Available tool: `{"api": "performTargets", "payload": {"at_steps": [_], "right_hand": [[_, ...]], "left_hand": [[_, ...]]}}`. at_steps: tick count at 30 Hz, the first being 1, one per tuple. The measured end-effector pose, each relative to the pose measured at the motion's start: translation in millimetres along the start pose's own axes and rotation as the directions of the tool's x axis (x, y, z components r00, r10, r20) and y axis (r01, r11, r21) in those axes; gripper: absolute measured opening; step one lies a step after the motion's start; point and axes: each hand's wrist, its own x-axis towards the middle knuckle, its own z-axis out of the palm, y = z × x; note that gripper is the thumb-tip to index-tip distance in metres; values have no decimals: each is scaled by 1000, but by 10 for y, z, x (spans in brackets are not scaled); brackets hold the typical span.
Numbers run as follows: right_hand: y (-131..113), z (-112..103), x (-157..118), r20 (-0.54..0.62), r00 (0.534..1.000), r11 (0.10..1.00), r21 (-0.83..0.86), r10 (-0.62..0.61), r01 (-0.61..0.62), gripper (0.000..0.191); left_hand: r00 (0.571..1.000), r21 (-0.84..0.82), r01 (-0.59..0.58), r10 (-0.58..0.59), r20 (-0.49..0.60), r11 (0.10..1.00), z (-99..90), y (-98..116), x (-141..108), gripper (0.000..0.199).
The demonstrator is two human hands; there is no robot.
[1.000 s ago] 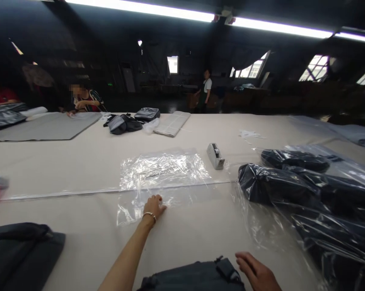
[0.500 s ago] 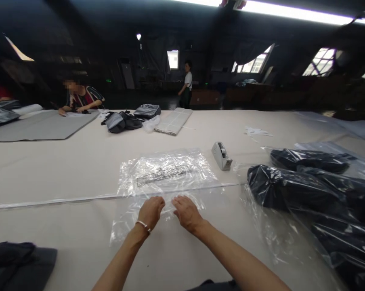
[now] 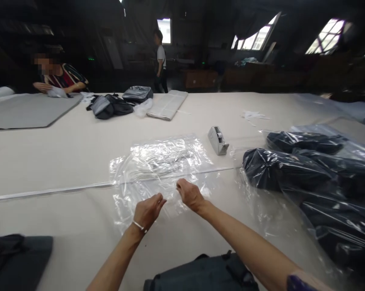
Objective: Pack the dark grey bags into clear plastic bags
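A clear plastic bag (image 3: 158, 157) with printed dark lines lies on the pale tabletop in front of me. My left hand (image 3: 149, 208), with a bracelet at its wrist, pinches the bag's near part. My right hand (image 3: 188, 194) is a little farther up and to the right, its fingers also pinched on the thin plastic. A gap of bag film separates the two hands. Close to my body, at the bottom edge, lies a dark grey bag with straps (image 3: 200, 275), partly cut off by the view.
A tape dispenser (image 3: 218, 140) stands beyond the plastic. On the right are several dark items in clear wrap (image 3: 288, 169). Another dark item (image 3: 19, 258) lies at the lower left. Across the table are dark bags (image 3: 112, 106), folded grey material (image 3: 168, 105) and a seated person (image 3: 61, 74).
My fingers have closed into pinches and the hands have drawn slightly apart, the plastic rumpling and shifting. The view has tipped down, bringing the dark grey bag more into sight.
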Motion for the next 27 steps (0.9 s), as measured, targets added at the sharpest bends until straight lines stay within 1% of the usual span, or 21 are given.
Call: {"api": "performTargets", "payload": {"at_steps": [2,4,5,6,8,10,11,12,13,14,15,16,17,18,20,22,23,25,27], "right_hand": [[33,-71,-91,39,999,999,20,-26,25,13],[97,-165,-200,107,992,998,34,-63,60,20],[147,-220,-266,141,987,997,39,-71,67,20],[212,-278,-342,167,984,997,42,-65,59,18],[380,-397,-534,193,981,998,55,-12,2,13],[585,-504,-784,195,977,991,87,81,-99,10],[692,-548,-930,191,971,980,111,140,-164,9],[798,-582,-1086,185,960,962,140,208,-235,10],[896,-606,-1247,179,943,934,175,282,-312,11],[982,-619,-1407,175,916,894,215,360,-392,12],[1055,-621,-1559,174,881,843,261,439,-471,11],[1111,-614,-1695,179,839,778,314,515,-544,10],[1153,-597,-1809,190,791,702,374,582,-606,9],[1183,-575,-1896,209,743,617,441,636,-652,8],[1221,-527,-1981,259,664,436,581,701,-687,11],[1249,-487,-1967,300,616,266,705,728,-658,17],[1261,-473,-1939,312,599,193,753,737,-629,20],[1270,-449,-1886,321,568,76,821,758,-566,25],[1244,-421,-1876,325,542,3,855,775,-518,31]], "left_hand": [[1000,-7,23,-23,11,1000,-25,9,-37,26],[998,-28,53,-52,20,998,-69,-18,-98,19],[997,-43,82,-81,18,996,-96,-48,-142,15],[992,-60,124,-124,8,990,-124,-91,-196,15],[971,-107,235,-239,-26,966,-181,-205,-341,22],[921,-179,369,-384,-59,912,-230,-339,-531,22],[884,-223,440,-464,-65,870,-250,-401,-638,20],[835,-272,513,-546,-60,814,-264,-453,-750,16],[779,-325,582,-626,-40,745,-273,-490,-861,12],[716,-381,644,-698,-5,664,-276,-509,-966,11],[657,-441,689,-752,47,575,-273,-510,-1059,11],[607,-506,714,-787,106,483,-264,-496,-1133,13],[574,-575,717,-802,167,394,-249,-469,-1185,13],[559,-644,700,-799,222,310,-231,-435,-1209,12],[565,-758,628,-773,288,177,-184,-369,-1181,10],[580,-822,558,-761,292,110,-127,-324,-1083,11],[583,-839,535,-762,281,100,-95,-309,-1030,13],[588,-849,516,-768,252,116,-30,-277,-963,20],[615,-824,540,-748,248,172,30,-219,-991,30]]}}
